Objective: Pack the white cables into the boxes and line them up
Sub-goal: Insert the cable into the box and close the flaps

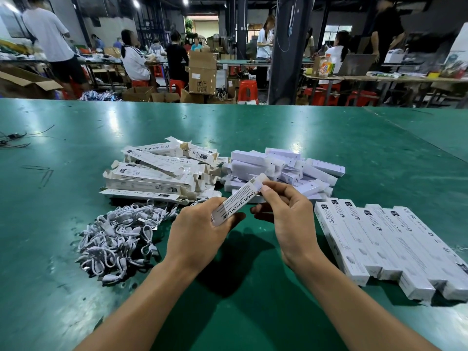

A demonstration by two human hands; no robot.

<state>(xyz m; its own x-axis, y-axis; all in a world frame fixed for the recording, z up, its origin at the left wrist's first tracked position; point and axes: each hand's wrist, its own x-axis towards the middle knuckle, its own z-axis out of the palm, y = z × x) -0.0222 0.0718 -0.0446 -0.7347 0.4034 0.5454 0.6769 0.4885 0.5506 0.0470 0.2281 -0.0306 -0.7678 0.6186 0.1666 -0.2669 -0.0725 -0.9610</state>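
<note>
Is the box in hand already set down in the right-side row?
No, the left hand and right hand hold the box above the table, apart from the row.

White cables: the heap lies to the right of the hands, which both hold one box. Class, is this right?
No. In the head view the heap of white cables lies to the left of the hands. The left hand and right hand do both hold one box.

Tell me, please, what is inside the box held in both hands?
Nothing inside shows: the left hand grips the box and the right hand pinches its far end, hiding the opening. Whether it is filled cannot be told.
</note>
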